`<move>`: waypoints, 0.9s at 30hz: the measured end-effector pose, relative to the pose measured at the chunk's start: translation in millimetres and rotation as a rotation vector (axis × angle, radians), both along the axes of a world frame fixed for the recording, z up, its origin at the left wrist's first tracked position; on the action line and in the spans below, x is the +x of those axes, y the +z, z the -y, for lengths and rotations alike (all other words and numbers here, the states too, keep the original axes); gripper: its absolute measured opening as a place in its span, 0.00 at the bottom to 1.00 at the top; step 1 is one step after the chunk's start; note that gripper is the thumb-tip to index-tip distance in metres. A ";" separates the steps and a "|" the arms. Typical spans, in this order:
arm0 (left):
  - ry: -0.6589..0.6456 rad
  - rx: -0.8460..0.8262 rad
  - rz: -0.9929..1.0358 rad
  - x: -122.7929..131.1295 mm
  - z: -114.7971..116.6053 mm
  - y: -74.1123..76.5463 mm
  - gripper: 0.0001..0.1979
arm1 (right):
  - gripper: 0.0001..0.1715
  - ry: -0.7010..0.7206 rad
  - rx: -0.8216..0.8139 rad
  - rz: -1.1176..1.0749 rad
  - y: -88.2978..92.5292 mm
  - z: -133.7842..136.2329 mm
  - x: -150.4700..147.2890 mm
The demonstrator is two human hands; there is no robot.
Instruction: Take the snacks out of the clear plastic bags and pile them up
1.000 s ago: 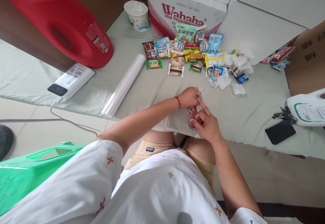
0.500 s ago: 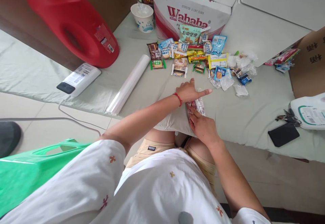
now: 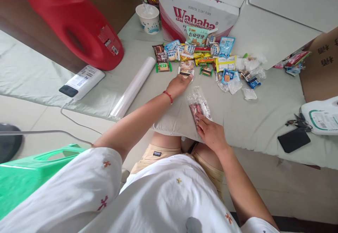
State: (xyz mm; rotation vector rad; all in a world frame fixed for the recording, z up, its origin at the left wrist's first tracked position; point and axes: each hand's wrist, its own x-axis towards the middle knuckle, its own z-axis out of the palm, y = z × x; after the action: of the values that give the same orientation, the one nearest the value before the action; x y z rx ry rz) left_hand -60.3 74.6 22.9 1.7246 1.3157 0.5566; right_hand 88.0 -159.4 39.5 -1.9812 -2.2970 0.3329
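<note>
A clear plastic bag (image 3: pixel 198 101) with red-wrapped snacks inside lies on the pale cloth (image 3: pixel 258 109) near its front edge. My right hand (image 3: pixel 211 132) rests on the bag's near end, fingers pressed down on it. My left hand (image 3: pixel 179 83) is stretched forward with a red cord at the wrist, its fingertips touching a brown and white snack packet (image 3: pixel 186 68). That packet is the nearest one in a spread of several small snack packets (image 3: pixel 208 55) lying in front of a Wahaha carton (image 3: pixel 196 11).
A roll of clear film (image 3: pixel 133 87) lies to the left, beside a white device (image 3: pixel 81 81) and a big red jug (image 3: pixel 74 21). A paper cup (image 3: pixel 148 17) stands at the back. Keys and a black wallet (image 3: pixel 293 139) lie right; a green bag (image 3: pixel 29 176) sits at lower left.
My left hand let go of the clear bag and reached forward to the snack packet. The right hand stayed on the bag's near end, and the bag now lies flat.
</note>
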 end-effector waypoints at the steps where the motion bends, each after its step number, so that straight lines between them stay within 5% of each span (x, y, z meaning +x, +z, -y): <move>1: -0.041 0.009 -0.076 2.0 2.8 0.2 0.28 | 0.17 -0.001 0.001 -0.007 0.1 -0.1 0.1; 6: -0.203 -0.008 -0.297 20.7 15.8 -2.4 0.27 | 0.16 -0.007 0.008 -0.039 -0.6 0.0 0.3; 10: -0.199 -0.044 -0.110 21.7 23.0 5.6 0.11 | 0.15 -0.008 0.001 -0.041 -0.8 -0.4 0.3; 15: -0.229 0.280 0.035 18.2 68.2 18.6 0.03 | 0.17 -0.003 0.004 -0.019 -0.4 -1.5 0.3; 20: -0.476 0.389 0.112 20.0 120.9 -2.6 0.13 | 0.18 -0.014 -0.033 0.031 0.5 -2.3 -1.1; 27: -0.471 0.439 0.217 21.0 121.5 -32.9 0.17 | 0.16 -0.004 0.028 0.034 -0.1 13.6 -5.2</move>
State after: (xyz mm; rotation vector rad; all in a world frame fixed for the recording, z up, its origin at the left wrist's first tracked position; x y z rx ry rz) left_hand -39.3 -46.9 -10.0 2.1699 0.6261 0.7645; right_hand 82.8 -173.0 39.4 -1.9928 -2.3046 0.2673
